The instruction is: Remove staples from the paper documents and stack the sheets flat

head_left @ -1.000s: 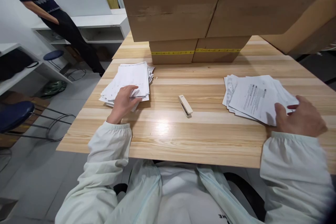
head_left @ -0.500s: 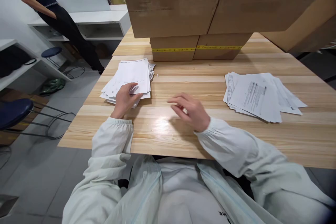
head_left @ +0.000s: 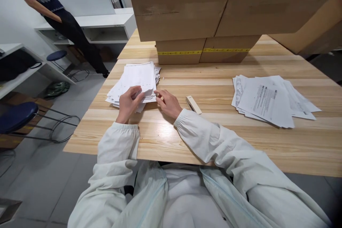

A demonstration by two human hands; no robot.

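Observation:
A pile of loose white paper sheets [head_left: 139,74] lies at the left of the table. My left hand [head_left: 128,104] is at its near edge, thumb and fingers curled around the top sheets, which bend up slightly there. At the pile's near right corner, my right hand [head_left: 169,103] pinches the sheets' edge between thumb and fingertips; how many it holds is hidden. A cream-coloured stapler [head_left: 193,104] rests on the wood just right of my right hand, touched by neither hand.
A second fanned pile of printed sheets [head_left: 267,101] lies on the right of the wooden table [head_left: 213,139]. Stacked cardboard boxes [head_left: 184,7] stand at the back. Beyond the left edge are a blue stool [head_left: 18,115], white shelves [head_left: 107,35] and a standing person [head_left: 72,28].
My right hand has moved left to the paper pile, uncovering the stapler on the table. My left hand stays at the pile. The view has shifted slightly.

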